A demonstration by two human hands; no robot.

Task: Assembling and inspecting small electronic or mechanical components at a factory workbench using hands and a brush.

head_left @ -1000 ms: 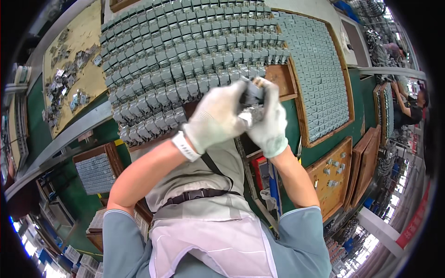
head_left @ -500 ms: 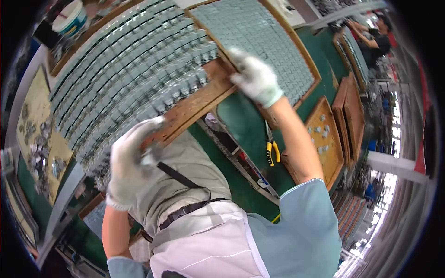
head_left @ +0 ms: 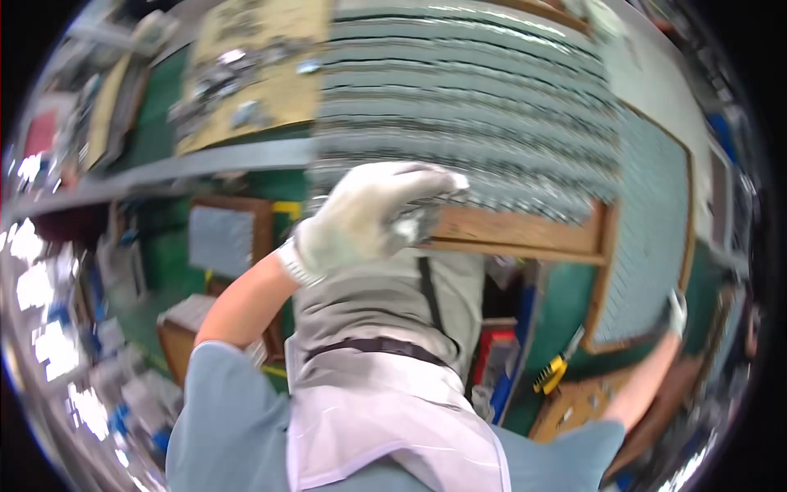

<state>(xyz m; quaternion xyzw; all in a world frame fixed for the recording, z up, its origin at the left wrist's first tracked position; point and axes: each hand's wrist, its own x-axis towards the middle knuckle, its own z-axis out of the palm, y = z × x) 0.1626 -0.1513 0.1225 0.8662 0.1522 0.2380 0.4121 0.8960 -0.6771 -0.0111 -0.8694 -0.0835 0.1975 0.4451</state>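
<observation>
My left hand (head_left: 361,213), in a white glove, has its fingers curled round small shiny metal parts (head_left: 414,225). It hovers over the near left part of a wooden tray (head_left: 516,231) filled with rows of grey metal pieces (head_left: 467,98). Bare wood shows along that tray's near edge. My right hand (head_left: 677,313), gloved too, is far out to the right with the arm stretched. It lies by the near right edge of a second tray (head_left: 601,324), packed with flat grey pieces. Blur and distance hide its fingers.
Pliers (head_left: 557,371) with yellow and black handles lie on the green surface at right. A shallow wooden tray (head_left: 578,402) with a few small parts is near them. Loose metal parts lie on a tan board (head_left: 254,33) at the far left. An open drawer (head_left: 500,353) sits beside my lap.
The view has swung to the left, blurring the scene. My right hand has left the near tray's rim and reached out to the right. My left hand still holds the metal parts.
</observation>
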